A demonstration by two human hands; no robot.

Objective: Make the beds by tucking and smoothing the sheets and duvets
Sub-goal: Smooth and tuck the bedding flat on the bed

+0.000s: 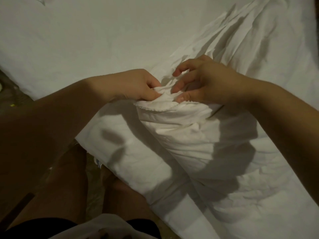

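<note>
I see both hands meeting at the middle of the view on a bunched corner of the white duvet. The left hand grasps the gathered cloth, thumb and curled fingers pinching a fold. The right hand sits just beside it, clutching the same bunch: its thumb presses on the stitched hem, and its index and middle fingers arch with their tips at the folds. I cannot tell how its other fingers lie. The duvet runs crumpled from the far right through the hands and down toward the near right. It lies on the flat white sheet, which fills the far left. The floor shows at the left edge, and bare legs stand nearest.
</note>
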